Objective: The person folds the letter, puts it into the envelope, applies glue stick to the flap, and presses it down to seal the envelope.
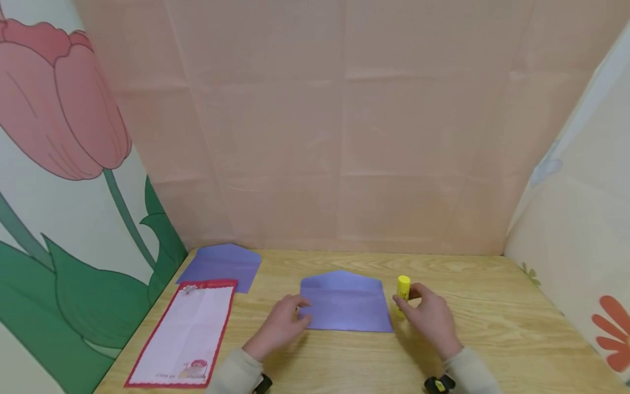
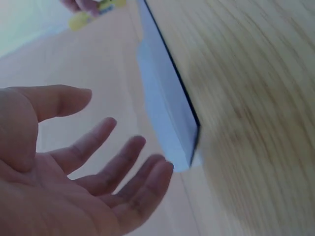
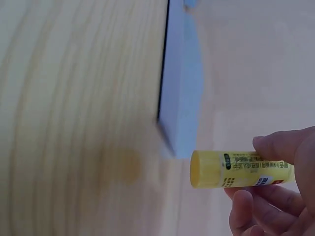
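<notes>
A yellow glue stick [image 3: 241,169] is pinched between the thumb and fingers of my right hand [image 1: 434,318], upright and to the right of a purple envelope. This envelope [image 1: 346,311] lies on the table with its pointed flap [image 1: 340,280] unfolded away from me. At its left edge is my left hand [image 1: 283,324], fingers loosely bent and holding nothing. In the left wrist view, the left hand's fingertips [image 2: 165,169] hover near the envelope's corner; whether they touch it I cannot tell.
A sheet of letter paper [image 1: 184,334] with a red border lies at the left of the wooden table [image 1: 517,328]. Behind it lies a second purple envelope [image 1: 221,265], partly covered by the sheet. A pink cloth backdrop [image 1: 339,137] stands at the table's far edge.
</notes>
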### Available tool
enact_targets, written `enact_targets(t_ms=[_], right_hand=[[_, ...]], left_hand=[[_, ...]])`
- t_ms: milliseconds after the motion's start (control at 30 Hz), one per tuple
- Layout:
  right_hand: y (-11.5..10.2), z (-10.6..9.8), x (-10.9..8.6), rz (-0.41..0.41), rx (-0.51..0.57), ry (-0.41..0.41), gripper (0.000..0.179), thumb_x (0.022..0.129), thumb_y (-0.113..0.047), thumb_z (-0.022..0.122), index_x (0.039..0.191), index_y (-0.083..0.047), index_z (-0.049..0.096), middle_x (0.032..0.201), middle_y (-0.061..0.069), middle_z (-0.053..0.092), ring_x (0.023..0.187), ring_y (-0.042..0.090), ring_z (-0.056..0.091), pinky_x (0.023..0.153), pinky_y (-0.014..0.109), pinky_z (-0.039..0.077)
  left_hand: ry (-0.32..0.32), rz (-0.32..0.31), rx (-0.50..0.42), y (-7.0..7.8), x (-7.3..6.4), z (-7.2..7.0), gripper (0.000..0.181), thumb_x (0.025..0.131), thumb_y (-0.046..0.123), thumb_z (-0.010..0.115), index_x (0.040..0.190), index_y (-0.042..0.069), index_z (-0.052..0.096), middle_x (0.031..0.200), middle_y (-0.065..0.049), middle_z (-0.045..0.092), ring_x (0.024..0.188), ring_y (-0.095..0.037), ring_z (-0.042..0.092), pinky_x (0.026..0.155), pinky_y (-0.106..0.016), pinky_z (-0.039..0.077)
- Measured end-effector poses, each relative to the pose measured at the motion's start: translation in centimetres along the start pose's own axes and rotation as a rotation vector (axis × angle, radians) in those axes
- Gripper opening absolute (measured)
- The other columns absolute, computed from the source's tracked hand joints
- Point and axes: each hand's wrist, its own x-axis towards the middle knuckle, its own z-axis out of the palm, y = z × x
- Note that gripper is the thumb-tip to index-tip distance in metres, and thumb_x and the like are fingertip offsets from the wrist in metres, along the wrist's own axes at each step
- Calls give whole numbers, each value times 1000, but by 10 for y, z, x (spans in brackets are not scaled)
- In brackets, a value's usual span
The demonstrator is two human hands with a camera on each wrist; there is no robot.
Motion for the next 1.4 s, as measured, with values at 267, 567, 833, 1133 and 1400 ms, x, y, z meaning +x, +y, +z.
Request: enact_targets(t_ms=[267,567,833,1133,1400], right_hand=[[-40,7,-12,-101,59,-12,25,82,-30,82,91,-10,68,85,5,70,51,7,46,45,24,37],[-68,22,-28,-246,174,-105,24,78,-27,86,89,-13,69,73,-10,60,57,3,47,51,21,42],[-79,31,-37,-455,297,-212,14,82,-22,82,87,-20,69,73,-13,58,54,-2,45,47,20,42],[-81,34,-37,-421,356,-306,13,87,-26,78,93,-17,71,80,-8,67,65,2,58,56,24,50],[-82,36,-35,-353,324,-310,21,85,-35,80,93,-18,71,74,-11,66,56,2,48,48,22,42]], left_hand=[[-67,-16,-175,19,7,3,30,97,21,64,118,0,65,114,-16,68,100,-33,64,87,-41,54],[-118,-88,-334,38,15,14,39,101,31,60,130,5,63,109,-5,67,92,-16,62,75,-30,54],[-160,-135,-529,34,16,27,29,102,28,59,115,3,65,99,-4,67,84,-21,66,65,-38,56],[-82,-192,-585,29,15,27,26,100,27,62,107,3,65,94,-6,70,81,-19,66,62,-36,54],[-29,-211,-618,27,19,26,26,98,23,64,109,0,65,93,-7,71,76,-16,66,57,-31,50]])
